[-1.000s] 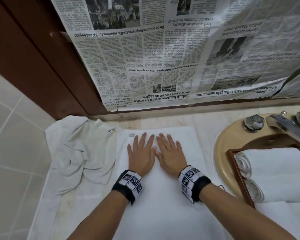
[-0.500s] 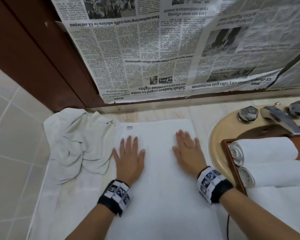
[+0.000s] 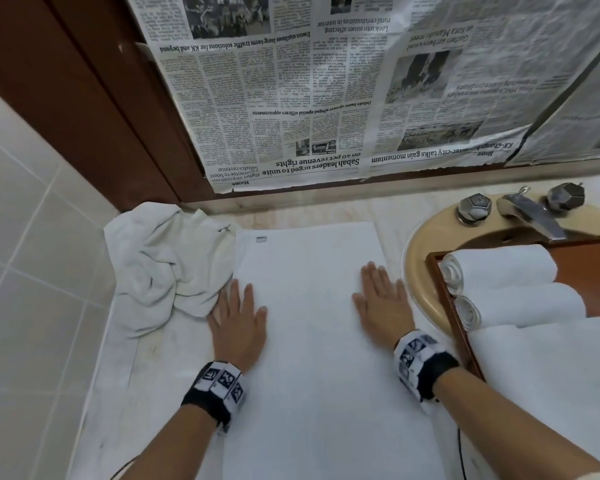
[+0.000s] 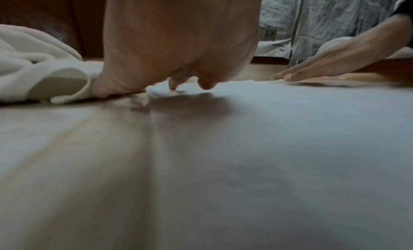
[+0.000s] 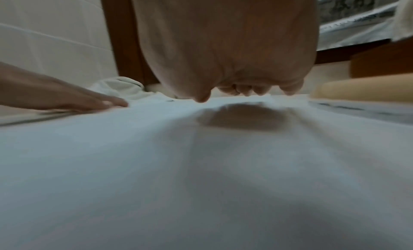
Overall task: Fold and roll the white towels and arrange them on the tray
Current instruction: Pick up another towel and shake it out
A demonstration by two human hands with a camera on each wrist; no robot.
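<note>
A white folded towel point(image 3: 312, 306) lies flat on the counter, long side toward me. My left hand point(image 3: 238, 317) presses flat on its left edge, fingers straight, touching the crumpled towel point(image 3: 163, 265) beside it. My right hand point(image 3: 381, 299) lies flat on the towel's right edge. Two rolled white towels point(image 3: 499, 268) point(image 3: 520, 303) lie in the wooden tray point(image 3: 440, 296) over the sink at the right. In the left wrist view, my left hand point(image 4: 178, 59) rests on the towel point(image 4: 268, 147). My right hand point(image 5: 234, 59) in the right wrist view rests flat on the towel point(image 5: 201, 165).
A beige sink point(image 3: 420, 258) with a chrome tap point(image 3: 530, 216) and two knobs sits at the right. Another white towel point(image 3: 551, 375) drapes over the tray's near end. Newspaper point(image 3: 326, 98) covers the wall behind. A tiled wall point(image 3: 21, 271) stands at the left.
Both hands have slid apart from the middle of the towel to its left and right edges, and a little toward me, smoothing it flat.
</note>
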